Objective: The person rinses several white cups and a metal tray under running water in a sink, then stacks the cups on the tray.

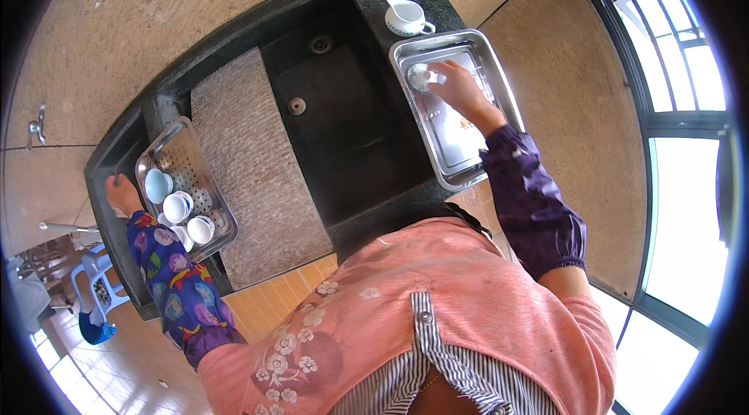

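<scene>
My right hand (459, 90), above the steel tray (442, 166) on the right, has its fingertips at a small white lid or cup (419, 78) lying in the tray; whether they grip it I cannot tell. Reddish-brown bits (466, 123) lie on the tray's bottom. Past the tray's far edge stands a white porcelain pitcher (405, 18). At the far left my left hand (122, 195) is beside a perforated steel tray (227, 228), its fingers curled and partly hidden. That tray holds a pale blue cup (157, 185) and several white cups (201, 230).
Between the trays lies a dark stone sink (351, 146) with two drains, partly spanned by a ribbed stone slab (257, 169). A metal tap (36, 128) is on the wall at left. A blue plastic stool (96, 277) stands lower left; windows line the right.
</scene>
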`<state>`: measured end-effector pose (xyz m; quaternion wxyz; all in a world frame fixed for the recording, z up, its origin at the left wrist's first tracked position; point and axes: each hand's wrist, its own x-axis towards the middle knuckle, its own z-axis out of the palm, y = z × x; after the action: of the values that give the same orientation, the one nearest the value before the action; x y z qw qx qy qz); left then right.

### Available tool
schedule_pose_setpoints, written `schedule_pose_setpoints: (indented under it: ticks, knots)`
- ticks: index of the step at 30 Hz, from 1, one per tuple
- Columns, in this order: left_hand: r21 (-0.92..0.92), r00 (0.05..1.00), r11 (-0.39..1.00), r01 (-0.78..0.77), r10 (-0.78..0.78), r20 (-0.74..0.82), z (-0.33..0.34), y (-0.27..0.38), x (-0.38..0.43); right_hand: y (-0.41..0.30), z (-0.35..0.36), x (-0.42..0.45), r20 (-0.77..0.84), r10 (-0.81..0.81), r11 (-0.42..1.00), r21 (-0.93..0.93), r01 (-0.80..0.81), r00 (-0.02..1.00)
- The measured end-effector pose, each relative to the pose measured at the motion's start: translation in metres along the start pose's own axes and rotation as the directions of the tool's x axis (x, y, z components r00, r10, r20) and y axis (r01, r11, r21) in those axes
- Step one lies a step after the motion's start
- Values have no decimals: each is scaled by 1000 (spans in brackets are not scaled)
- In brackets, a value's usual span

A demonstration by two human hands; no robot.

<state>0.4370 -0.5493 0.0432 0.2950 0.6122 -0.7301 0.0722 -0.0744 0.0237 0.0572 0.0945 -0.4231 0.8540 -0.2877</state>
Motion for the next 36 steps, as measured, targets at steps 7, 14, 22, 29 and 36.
schedule_pose_setpoints:
  ticks: [7, 14, 22, 29, 36]
  knots:
    - [-195, 815, 865, -463, 329, -477, -102, 206, -77, 12, 14, 20, 32, 3, 999, -34, -2, 999]
    - [-928, 649, 259, 267, 663, 372, -123, 424, -306, 22, -22, 2, 141, 247, 766, 578, -282, 959]
    - [-239, 42, 235, 942, 623, 781, -94, 503, -404, 37, -37, -29, 122, -68, 905, 426, 10, 990]
    - [-299, 125, 285, 911, 500, 857, -87, 511, -442, 120, -23, 26, -91, 4, 999, -49, -8, 996]
    - [-337, 233, 296, 894, 336, 913, -94, 497, -446, 39, -30, 22, 597, -115, 782, 547, -298, 794]
